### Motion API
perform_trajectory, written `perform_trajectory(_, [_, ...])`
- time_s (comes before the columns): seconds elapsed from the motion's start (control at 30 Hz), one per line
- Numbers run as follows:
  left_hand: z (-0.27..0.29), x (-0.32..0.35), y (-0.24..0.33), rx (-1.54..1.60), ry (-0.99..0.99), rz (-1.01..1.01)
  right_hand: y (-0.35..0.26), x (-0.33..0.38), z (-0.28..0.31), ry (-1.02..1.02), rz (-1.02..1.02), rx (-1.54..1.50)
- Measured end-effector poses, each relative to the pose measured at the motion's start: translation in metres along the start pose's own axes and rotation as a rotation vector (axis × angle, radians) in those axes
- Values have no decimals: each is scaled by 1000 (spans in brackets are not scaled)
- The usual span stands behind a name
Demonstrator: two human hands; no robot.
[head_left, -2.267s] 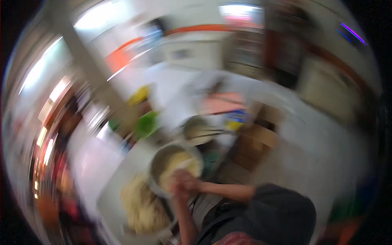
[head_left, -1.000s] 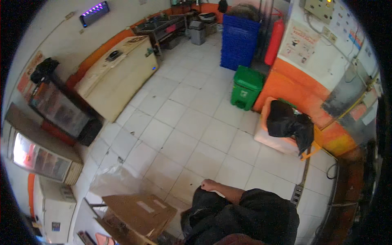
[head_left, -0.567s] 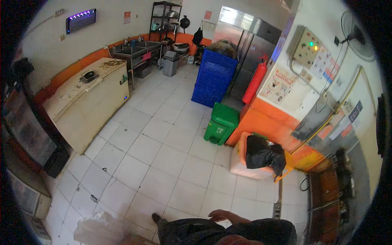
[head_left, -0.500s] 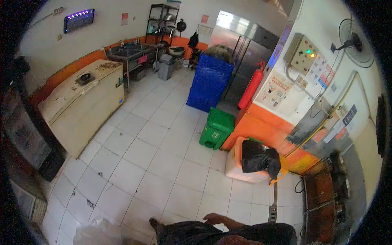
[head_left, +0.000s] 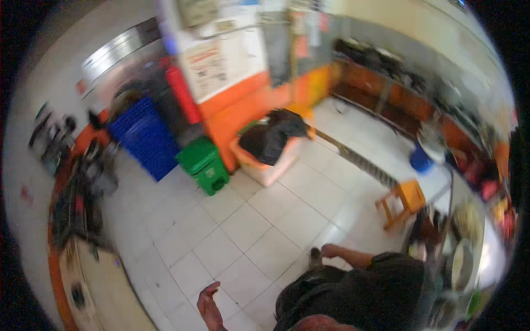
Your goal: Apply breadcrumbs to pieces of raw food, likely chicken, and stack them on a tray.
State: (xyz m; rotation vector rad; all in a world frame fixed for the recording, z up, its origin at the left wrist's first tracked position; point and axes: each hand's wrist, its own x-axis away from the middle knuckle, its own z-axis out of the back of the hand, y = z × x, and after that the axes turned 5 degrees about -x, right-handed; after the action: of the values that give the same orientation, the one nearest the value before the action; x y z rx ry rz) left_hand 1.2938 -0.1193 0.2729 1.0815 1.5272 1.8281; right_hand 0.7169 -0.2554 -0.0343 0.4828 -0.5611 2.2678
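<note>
My left hand [head_left: 208,300] hangs at the lower middle over the white floor tiles, its fingers loosely bent and apart, with nothing in them. My right hand [head_left: 333,251] is held out in front of my dark clothing [head_left: 359,292], just past my foot [head_left: 315,255]. It looks loosely open and holds nothing that I can see, though it is small and a little blurred. Neither hand touches an object. Closest to the right hand is an orange stool [head_left: 409,196], some way off to its right.
Ahead stand a pink-orange bin [head_left: 273,175] draped with a black bag [head_left: 274,135], a green bin [head_left: 203,165] and a blue crate stack [head_left: 146,135]. A drain grate [head_left: 364,163] crosses the floor. A chest freezer [head_left: 105,287] is at left; a cluttered table [head_left: 491,265] is at right.
My view has swung to the right, bringing in the stool, blue bucket and cluttered table. My left hand has come into view. The white plastic at lower left is out of view.
</note>
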Motion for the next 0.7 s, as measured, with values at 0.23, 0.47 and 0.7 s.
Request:
perform_trajectory(0.23, [-98,-60,98,-264,-449,-205,-45,196,-44,119,-1157,-1030])
perform_trajectory(0.47, [-289,-82,153,-407,-888,-358,-87,271,-179,770,-861,-1245])
perform_trajectory(0.7, [-493,-72,196,-555,-1390,-481,62,228,-106,629,-1345,-1248])
